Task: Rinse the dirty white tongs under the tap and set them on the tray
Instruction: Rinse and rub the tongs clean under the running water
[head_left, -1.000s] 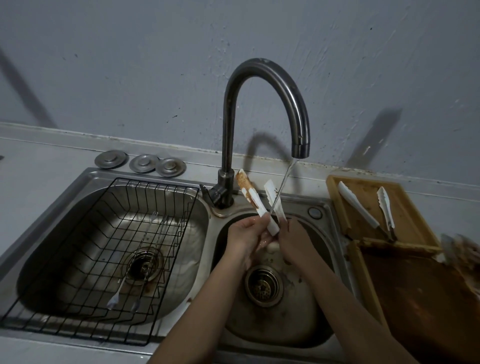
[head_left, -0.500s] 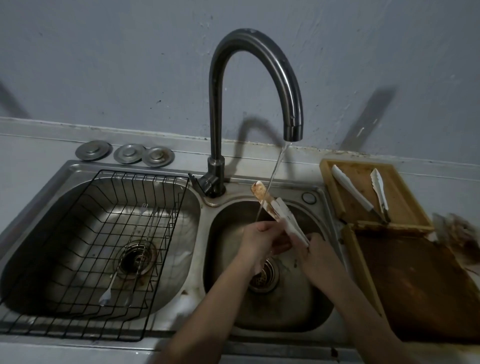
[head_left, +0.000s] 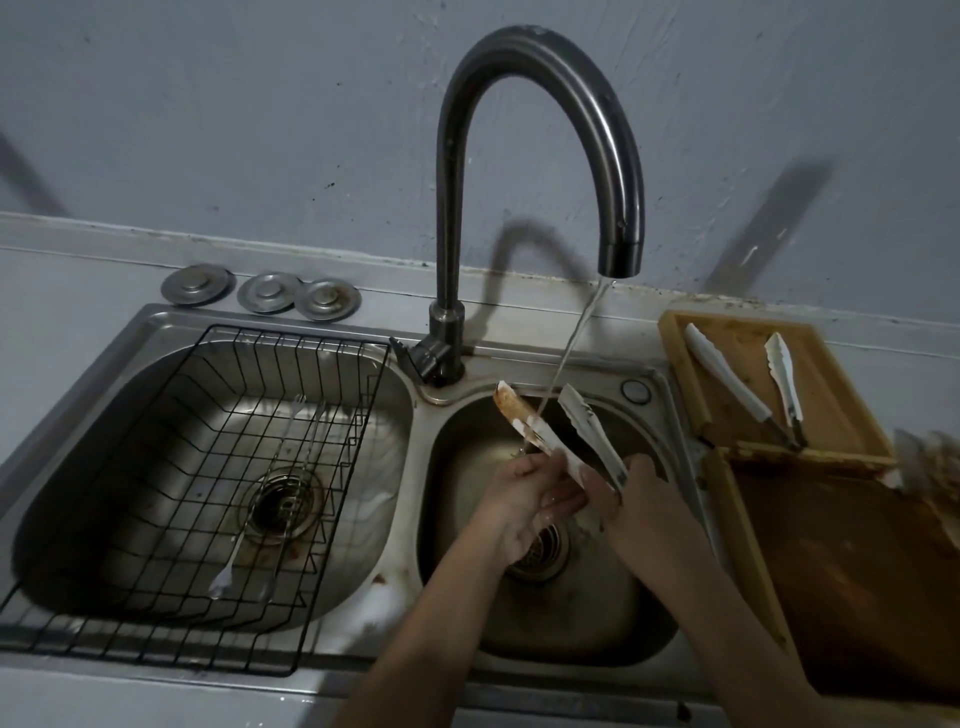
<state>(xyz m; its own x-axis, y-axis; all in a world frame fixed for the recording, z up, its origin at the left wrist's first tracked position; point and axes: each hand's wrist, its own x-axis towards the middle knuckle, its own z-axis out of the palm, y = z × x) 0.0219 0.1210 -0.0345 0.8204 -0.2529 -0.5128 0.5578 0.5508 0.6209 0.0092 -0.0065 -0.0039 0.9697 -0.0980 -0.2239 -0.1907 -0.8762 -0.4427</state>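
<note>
White tongs (head_left: 587, 426) with a brown-stained left blade are held over the right sink basin (head_left: 639, 623), tips pointing up and left. A thin stream of water runs from the dark curved tap (head_left: 613, 156) onto the stained blade. My right hand (head_left: 644, 504) grips the tongs at their hinge end. My left hand (head_left: 524, 493) cups under the stained arm and touches it. A wooden tray (head_left: 737, 374) at the right holds another pair of white tongs (head_left: 727, 379), spread apart.
The left basin holds a black wire rack (head_left: 156, 519) with forks in it. Three metal drain plugs (head_left: 260, 293) lie on the ledge behind. A larger stained wooden tray (head_left: 857, 571) sits at the right front, with a blurred dirty object (head_left: 930, 462) at its far edge.
The tongs' arms have spread apart again, and the water now hits the stained blade. Both hands keep their hold over the right basin; the view has drawn closer.
</note>
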